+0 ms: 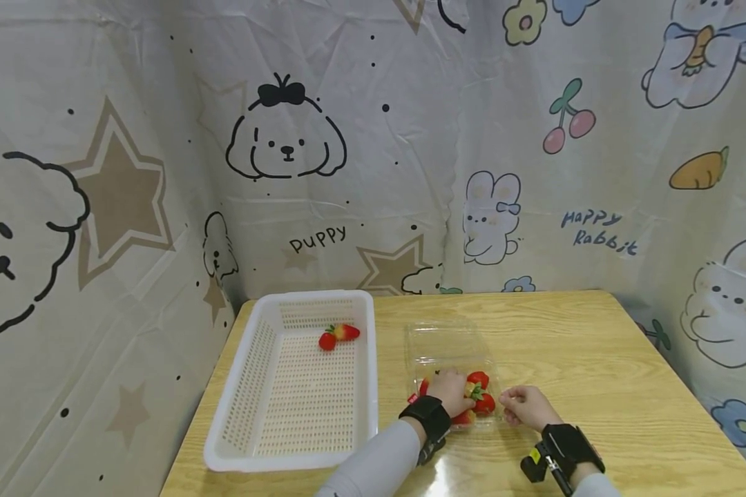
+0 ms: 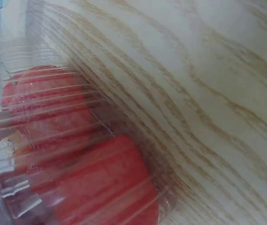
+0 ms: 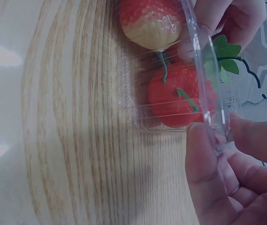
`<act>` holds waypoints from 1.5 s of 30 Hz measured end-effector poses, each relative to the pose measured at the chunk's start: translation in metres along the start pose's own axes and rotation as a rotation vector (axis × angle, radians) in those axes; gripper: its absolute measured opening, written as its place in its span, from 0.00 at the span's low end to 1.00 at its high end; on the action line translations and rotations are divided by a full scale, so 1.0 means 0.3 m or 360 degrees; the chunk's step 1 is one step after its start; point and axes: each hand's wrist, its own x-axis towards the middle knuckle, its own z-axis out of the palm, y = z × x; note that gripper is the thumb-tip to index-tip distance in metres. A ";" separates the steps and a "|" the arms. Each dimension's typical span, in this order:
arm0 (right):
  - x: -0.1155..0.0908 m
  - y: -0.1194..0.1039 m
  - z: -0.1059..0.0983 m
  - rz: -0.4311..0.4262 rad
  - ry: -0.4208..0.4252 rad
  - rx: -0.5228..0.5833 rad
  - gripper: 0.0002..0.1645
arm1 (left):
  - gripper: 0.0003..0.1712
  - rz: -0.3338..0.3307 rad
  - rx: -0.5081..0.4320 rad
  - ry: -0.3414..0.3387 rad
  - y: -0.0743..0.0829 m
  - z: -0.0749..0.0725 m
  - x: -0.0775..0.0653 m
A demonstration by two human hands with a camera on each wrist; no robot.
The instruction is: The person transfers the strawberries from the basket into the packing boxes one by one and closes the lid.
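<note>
A clear plastic box (image 1: 494, 422) holding several red strawberries (image 1: 485, 404) stands on the table, its lid (image 1: 444, 338) folded back. My left hand (image 1: 449, 392) reaches down into it among the fruit; whether its fingers grip a strawberry I cannot tell. Through the ribbed box wall, red fruit (image 2: 110, 183) shows close up in the left wrist view. With thumb and fingers, my right hand (image 1: 531, 407) pinches the box's near right rim. The right wrist view has a strawberry (image 3: 175, 103) with a green stem just inside that corner, and the left hand's fingers (image 3: 210, 16) beyond.
Left of the box is a white perforated plastic basket (image 1: 214, 442) with two strawberries (image 1: 347, 333) near its far right corner. The wooden table (image 1: 597, 345) extends to the right. A curtain (image 1: 373, 159) printed with cartoon animals hangs behind and at both sides.
</note>
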 end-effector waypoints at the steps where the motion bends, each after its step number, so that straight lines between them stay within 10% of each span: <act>1: 0.000 -0.001 0.000 -0.0001 -0.0003 0.0000 0.11 | 0.20 0.0003 -0.0004 -0.0004 -0.001 -0.002 -0.001; 12: -0.009 -0.011 -0.001 -0.0007 -0.0019 0.0003 0.12 | 0.22 0.0046 -0.0128 0.0032 -0.032 -0.155 0.028; 21: -0.008 -0.012 -0.001 0.0010 -0.0019 -0.0007 0.11 | 0.30 0.0076 -0.0449 0.0508 -0.171 -0.435 0.046; 26: -0.002 -0.006 -0.002 -0.0001 -0.0011 -0.0022 0.11 | 0.31 0.0029 -0.0536 0.0719 -0.318 -0.502 0.048; 34: -0.001 0.003 0.006 -0.0010 0.0011 -0.0019 0.11 | 0.25 -0.0208 -0.0637 0.0780 -0.552 -0.438 0.022; 45: 0.001 0.005 0.002 -0.0005 0.0013 -0.0037 0.12 | 0.29 -0.0520 -0.0646 0.0422 -0.740 -0.179 -0.059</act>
